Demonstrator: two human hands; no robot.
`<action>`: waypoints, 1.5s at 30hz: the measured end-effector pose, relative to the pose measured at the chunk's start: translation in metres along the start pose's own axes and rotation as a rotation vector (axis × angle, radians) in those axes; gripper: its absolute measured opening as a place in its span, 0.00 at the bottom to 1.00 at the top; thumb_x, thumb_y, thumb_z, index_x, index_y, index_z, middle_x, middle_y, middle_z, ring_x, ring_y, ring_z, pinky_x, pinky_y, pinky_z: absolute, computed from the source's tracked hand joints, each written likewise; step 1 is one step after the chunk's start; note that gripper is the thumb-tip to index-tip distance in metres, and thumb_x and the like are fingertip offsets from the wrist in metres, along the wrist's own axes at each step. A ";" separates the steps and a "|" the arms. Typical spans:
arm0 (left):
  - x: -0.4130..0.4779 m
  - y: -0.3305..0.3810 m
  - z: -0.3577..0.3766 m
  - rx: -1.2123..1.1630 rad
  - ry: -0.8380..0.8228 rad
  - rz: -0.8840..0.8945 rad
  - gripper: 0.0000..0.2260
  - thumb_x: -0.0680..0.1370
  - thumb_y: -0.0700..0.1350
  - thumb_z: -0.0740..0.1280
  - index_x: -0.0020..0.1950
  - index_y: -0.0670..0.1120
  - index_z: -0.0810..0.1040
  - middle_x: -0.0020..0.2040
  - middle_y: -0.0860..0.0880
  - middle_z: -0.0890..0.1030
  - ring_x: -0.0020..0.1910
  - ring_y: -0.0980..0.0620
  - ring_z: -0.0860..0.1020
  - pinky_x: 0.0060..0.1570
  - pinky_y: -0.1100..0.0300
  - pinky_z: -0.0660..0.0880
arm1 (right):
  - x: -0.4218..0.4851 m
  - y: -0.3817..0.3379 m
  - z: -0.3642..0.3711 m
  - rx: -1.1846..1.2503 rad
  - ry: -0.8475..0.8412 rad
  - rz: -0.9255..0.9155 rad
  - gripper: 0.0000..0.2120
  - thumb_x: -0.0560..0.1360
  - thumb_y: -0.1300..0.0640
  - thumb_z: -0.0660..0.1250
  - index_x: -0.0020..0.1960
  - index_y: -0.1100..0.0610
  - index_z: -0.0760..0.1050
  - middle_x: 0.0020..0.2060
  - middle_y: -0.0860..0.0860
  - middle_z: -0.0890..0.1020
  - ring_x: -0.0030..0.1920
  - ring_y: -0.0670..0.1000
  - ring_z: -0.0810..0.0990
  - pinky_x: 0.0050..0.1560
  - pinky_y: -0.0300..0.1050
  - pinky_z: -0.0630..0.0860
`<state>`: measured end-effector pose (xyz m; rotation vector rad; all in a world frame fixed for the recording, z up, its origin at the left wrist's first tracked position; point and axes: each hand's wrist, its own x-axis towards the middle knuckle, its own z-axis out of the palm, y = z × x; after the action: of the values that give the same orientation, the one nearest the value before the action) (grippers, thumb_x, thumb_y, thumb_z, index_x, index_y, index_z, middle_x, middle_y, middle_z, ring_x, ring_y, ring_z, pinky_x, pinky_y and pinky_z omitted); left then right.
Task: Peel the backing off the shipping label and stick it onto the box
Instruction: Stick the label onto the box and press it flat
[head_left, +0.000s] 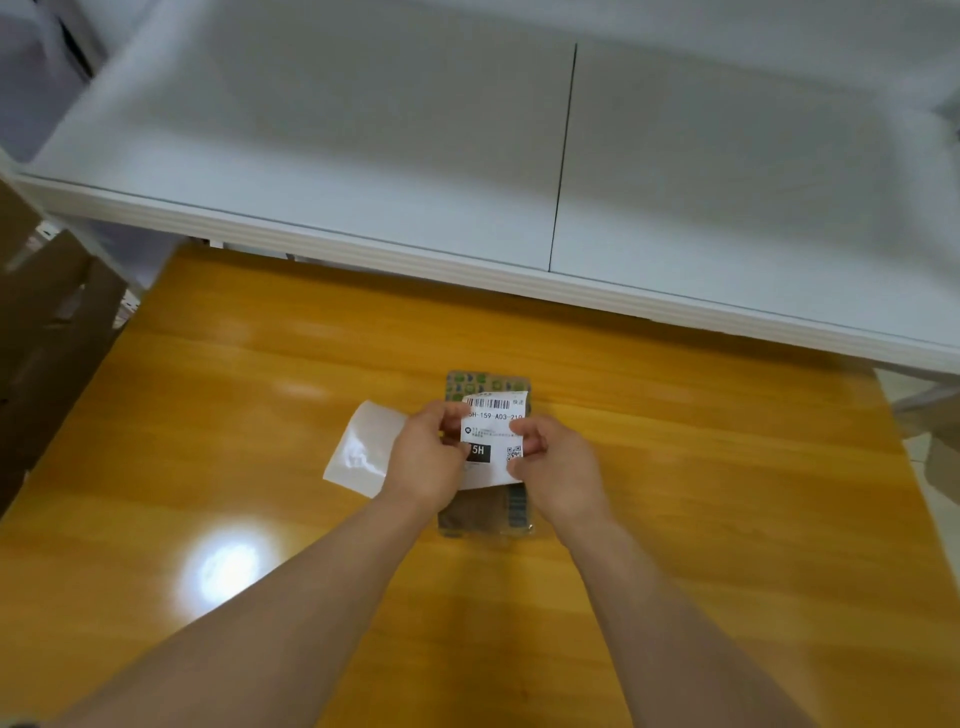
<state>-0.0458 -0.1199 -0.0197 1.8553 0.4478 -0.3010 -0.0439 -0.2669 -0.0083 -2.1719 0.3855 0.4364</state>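
**packing_noob:** ok, standing right next to the bench, where's the label at?

**tape_gun_dave:** The shipping label (493, 431) is up in both hands, just above the box (480, 512). It's thin white paper, rectangular, with a barcode along the far edge, a black block with white letters and a little QR code. The left hand (423, 457) has its fingers curled, thumb pinching the label's left edge. The right hand (558, 467) is curled too and pinches the right edge between thumb and fingers.

**packing_noob:** and the backing?

**tape_gun_dave:** The backing sheet (363, 449) is glossy white and slightly curled, and it sticks out to the left from behind the left hand. Can't tell if it's still hanging onto the label or whether the fingers grip it.

**packing_noob:** box looks like?

**tape_gun_dave:** Small, flat, brown cardboard, with green print on the far end and dark stripes near the right side. It lies flat on the table (260, 415), which is shiny orange-yellow wood grain catching a round glare from a lamp. Behind it there's a smooth white shelf (363, 156) with a thin dark seam down the top.
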 end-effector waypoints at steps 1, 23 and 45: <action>0.001 -0.002 0.001 -0.003 0.001 -0.003 0.20 0.76 0.29 0.65 0.63 0.48 0.77 0.55 0.48 0.82 0.49 0.46 0.82 0.54 0.48 0.80 | 0.001 0.000 0.001 0.000 0.000 0.003 0.21 0.73 0.69 0.70 0.63 0.54 0.78 0.42 0.47 0.78 0.44 0.50 0.78 0.51 0.48 0.80; 0.004 -0.013 0.002 -0.033 0.005 -0.033 0.15 0.77 0.31 0.66 0.57 0.47 0.82 0.57 0.47 0.81 0.54 0.47 0.81 0.54 0.53 0.80 | 0.001 0.014 0.010 0.052 0.013 0.012 0.20 0.73 0.69 0.70 0.61 0.52 0.80 0.42 0.47 0.77 0.41 0.48 0.77 0.47 0.43 0.78; 0.005 -0.018 0.007 -0.022 0.017 -0.035 0.14 0.77 0.32 0.66 0.56 0.48 0.81 0.54 0.49 0.82 0.52 0.50 0.81 0.55 0.50 0.81 | -0.004 0.014 0.012 0.043 0.058 0.028 0.20 0.75 0.69 0.68 0.63 0.53 0.78 0.47 0.49 0.78 0.44 0.48 0.78 0.48 0.46 0.80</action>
<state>-0.0496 -0.1204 -0.0392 1.8312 0.4939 -0.3030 -0.0552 -0.2650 -0.0226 -2.1430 0.4536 0.3771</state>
